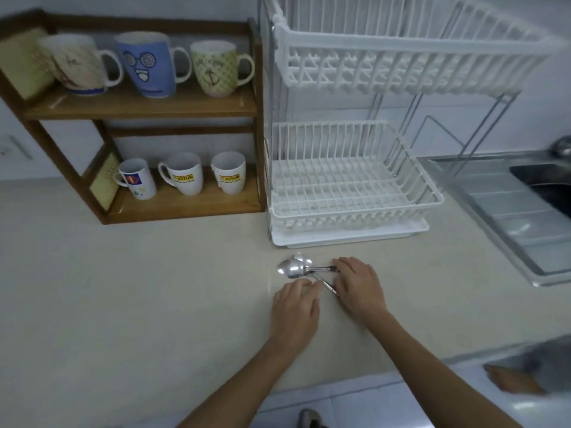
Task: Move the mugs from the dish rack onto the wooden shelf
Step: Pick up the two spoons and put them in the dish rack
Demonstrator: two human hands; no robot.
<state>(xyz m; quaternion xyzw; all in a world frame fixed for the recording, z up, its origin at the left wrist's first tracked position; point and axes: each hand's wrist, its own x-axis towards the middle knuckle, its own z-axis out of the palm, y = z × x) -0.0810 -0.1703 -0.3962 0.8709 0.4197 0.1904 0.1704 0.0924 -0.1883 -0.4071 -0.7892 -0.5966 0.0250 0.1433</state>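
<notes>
The wooden shelf point(145, 108) at the back left holds several mugs. Its upper board carries a cream mug point(77, 64), a blue face mug point(146, 63) and a green anchor mug point(214, 67). On the lower board stand three white mugs point(185, 177). The white two-tier dish rack point(349, 193) to its right shows no mugs in either basket. In front of the rack, metal spoons point(296, 268) lie on the counter. My right hand point(358, 285) lies flat over their handles. My left hand point(295, 307) rests flat on the counter just beside them.
A steel sink and drainboard point(519, 208) fill the right side. The beige countertop point(123, 288) stretches to the front edge, with white floor tiles below. The rack stands on a white drip tray point(349, 237).
</notes>
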